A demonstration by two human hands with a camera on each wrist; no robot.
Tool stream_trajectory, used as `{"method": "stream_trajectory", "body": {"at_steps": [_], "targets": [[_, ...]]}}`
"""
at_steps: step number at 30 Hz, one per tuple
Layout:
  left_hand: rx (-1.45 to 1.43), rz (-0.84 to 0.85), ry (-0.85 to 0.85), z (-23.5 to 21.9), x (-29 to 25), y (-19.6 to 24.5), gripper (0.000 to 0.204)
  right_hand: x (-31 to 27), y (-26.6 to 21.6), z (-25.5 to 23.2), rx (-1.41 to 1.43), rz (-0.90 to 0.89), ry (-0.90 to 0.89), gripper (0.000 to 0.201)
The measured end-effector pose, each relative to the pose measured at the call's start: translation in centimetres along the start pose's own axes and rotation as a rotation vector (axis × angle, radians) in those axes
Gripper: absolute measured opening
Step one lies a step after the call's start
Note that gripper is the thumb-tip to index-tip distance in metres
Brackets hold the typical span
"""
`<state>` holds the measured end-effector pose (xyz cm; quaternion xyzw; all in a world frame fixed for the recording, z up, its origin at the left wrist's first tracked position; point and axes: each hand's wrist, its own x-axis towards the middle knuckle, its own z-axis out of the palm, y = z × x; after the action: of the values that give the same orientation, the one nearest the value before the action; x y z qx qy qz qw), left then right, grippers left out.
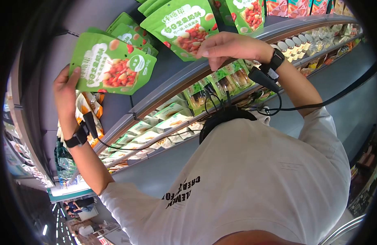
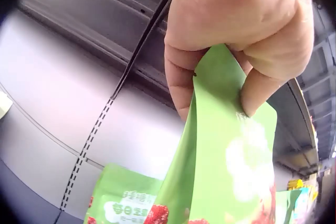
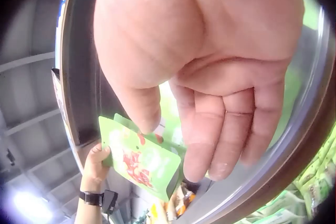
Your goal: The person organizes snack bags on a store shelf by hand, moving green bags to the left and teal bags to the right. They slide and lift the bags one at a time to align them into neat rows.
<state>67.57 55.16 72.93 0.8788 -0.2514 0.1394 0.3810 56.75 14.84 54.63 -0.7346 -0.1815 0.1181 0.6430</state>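
My left hand (image 1: 66, 92) pinches a green snack pouch (image 1: 115, 67) by its edge, thumb on the printed front and fingers behind. The pouch shows red and cream pieces and white lettering. Seen from the left wrist, the thumb (image 2: 257, 95) presses the green pouch (image 2: 226, 129) close to its top corner, and a second green layer shows beside the front one. My right hand (image 1: 233, 47) is by a standing green pouch (image 1: 184, 26) on the shelf, overlapping its lower corner in the head view. In the right wrist view, this hand's fingers (image 3: 223, 134) hang loosely, with nothing held.
More green pouches (image 1: 131, 32) stand behind the held one on the dark shelf (image 1: 164, 67). Pink packs (image 1: 296, 8) stand farther right. Below the shelf's front edge (image 1: 155, 96) are rows of packaged snacks (image 1: 172, 116). A black cable (image 1: 331, 98) runs from the right wrist strap.
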Motion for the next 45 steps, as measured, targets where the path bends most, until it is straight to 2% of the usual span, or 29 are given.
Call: {"method": "stream_trajectory", "body": {"at_steps": [2,5,11,13,16,21,24,28,30,34,40,43,45], "targets": [[0.055,0.007,-0.132,0.7,0.9,-1.7,0.020,0.4,1.3,0.0,-0.012,-0.004,0.019,0.043],[0.084,0.061,-0.202,2.5,1.3,-2.4,0.018,0.4,1.5,-0.6,-0.022,0.017,0.027,0.042],[-0.004,-0.021,-0.277,4.3,2.7,-5.5,0.016,0.6,2.1,-1.5,-0.025,0.098,0.012,0.035],[-0.009,-0.040,-0.314,4.7,2.6,-6.3,0.015,1.0,2.3,-1.7,-0.061,0.153,0.063,0.036],[-0.018,0.177,-0.277,5.1,2.7,-6.3,0.010,0.4,2.2,-1.9,0.015,0.092,0.023,0.035],[0.034,0.147,-0.355,5.5,2.2,-5.1,0.011,1.1,3.2,-2.6,0.070,0.084,-0.009,0.034],[0.023,0.219,-0.355,5.8,1.9,-4.0,0.012,1.4,4.2,-2.9,0.058,0.020,-0.037,0.034],[0.075,0.181,-0.366,6.1,1.4,-3.9,0.014,0.6,3.9,-2.4,0.091,0.034,-0.052,0.034],[0.192,0.209,-0.349,5.9,1.8,-4.3,0.017,0.3,3.9,-2.3,0.102,0.010,-0.022,0.033],[0.219,0.218,-0.316,6.2,2.6,-5.8,0.018,0.4,5.0,-2.4,0.146,-0.026,-0.004,0.031],[0.271,0.295,-0.306,5.8,2.7,-5.5,0.017,0.3,5.9,-2.2,0.192,-0.067,0.038,0.029],[0.324,0.357,-0.218,5.7,1.6,-4.9,0.021,-0.1,5.9,-1.7,0.194,-0.032,0.097,0.024],[0.389,0.409,-0.174,5.7,1.3,-4.5,0.026,-0.4,6.3,-1.5,0.181,-0.107,0.089,0.023]]}}
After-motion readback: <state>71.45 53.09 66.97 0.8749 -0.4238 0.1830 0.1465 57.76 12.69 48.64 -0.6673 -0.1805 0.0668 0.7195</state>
